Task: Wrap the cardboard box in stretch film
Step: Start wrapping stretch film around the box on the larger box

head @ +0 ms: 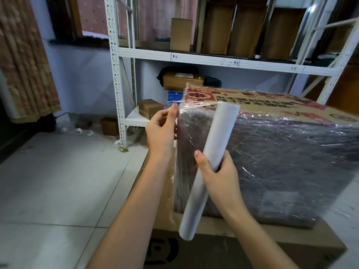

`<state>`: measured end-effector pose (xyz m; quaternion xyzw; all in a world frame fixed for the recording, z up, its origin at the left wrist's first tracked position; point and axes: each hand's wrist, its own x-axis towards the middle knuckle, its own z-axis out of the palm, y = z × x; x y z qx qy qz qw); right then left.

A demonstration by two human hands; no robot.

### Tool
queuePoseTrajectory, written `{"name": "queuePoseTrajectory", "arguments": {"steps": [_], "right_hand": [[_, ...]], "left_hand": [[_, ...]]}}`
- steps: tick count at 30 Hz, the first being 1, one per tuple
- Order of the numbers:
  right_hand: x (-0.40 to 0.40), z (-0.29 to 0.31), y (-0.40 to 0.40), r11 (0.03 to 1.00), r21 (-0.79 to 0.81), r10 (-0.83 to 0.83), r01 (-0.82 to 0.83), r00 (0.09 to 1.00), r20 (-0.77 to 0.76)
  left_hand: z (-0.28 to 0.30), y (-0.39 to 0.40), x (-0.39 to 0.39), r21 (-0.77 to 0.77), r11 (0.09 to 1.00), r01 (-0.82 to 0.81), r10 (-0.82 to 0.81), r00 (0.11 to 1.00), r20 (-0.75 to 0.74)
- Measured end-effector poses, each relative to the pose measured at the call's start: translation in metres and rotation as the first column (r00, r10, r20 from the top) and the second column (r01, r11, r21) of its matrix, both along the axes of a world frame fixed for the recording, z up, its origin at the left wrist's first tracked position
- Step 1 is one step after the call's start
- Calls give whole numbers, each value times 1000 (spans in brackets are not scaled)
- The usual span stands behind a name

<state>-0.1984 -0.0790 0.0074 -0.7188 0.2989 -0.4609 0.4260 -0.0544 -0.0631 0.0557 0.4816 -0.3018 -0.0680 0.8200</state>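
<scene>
A large cardboard box (275,105) with red print on its top stands on a second, flat cardboard box (223,249). Clear stretch film (281,158) covers its near side in wrinkled layers. My right hand (219,175) grips a white roll of stretch film (208,167), held slanted against the box's near left corner. My left hand (161,131) is at the box's upper left corner, thumb and fingers pinching the film's edge there.
A white metal shelving rack (116,78) stands behind the box, holding several cardboard boxes and a blue crate (174,96). Small boxes and scraps lie on the tiled floor (58,191) to the left. A patterned curtain (23,55) hangs at far left.
</scene>
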Motion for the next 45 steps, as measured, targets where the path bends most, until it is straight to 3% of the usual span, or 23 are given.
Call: {"name": "queuePoseTrajectory", "arguments": {"steps": [2,5,8,13,15,18,20,22,26,32,45], "right_hand": [[1,-1,0,999,19,27,-28,1000,14],[3,-1,-2,999,12,33,-33,999,25],[3,-1,-3,999,11,30,-31,999,38],[4,0,-3,999,13,29,-29,999,40],[4,0,-3,999,13,31,-32,999,42],[4,-1,-2,999,26,37,-38,998,47],[4,-1,-3,999,26,34,-35,998,45],[3,-1,-3,999,28,31,-32,998,48],[3,0,-2,999,24,32,-33,998,47],[3,2,-1,999,15,32,-32,999,31],[2,-1,-2,1000,4,-1,1,1000,21]], "left_hand": [[1,7,6,83,987,134,-129,990,-65],[-3,18,10,85,931,354,-337,927,-164],[-17,24,12,106,901,421,-395,896,-204],[-59,38,6,53,943,329,-295,897,-331],[-77,48,-4,60,963,263,-232,921,-314],[-73,56,-11,108,992,70,-69,997,-15],[-49,53,-8,101,995,11,-30,982,184],[-20,45,-7,97,995,10,-34,967,252],[11,32,-7,36,996,81,-87,974,209],[23,13,-7,-16,1000,5,-3,994,113],[31,1,-13,-115,993,-20,15,999,-39]]}}
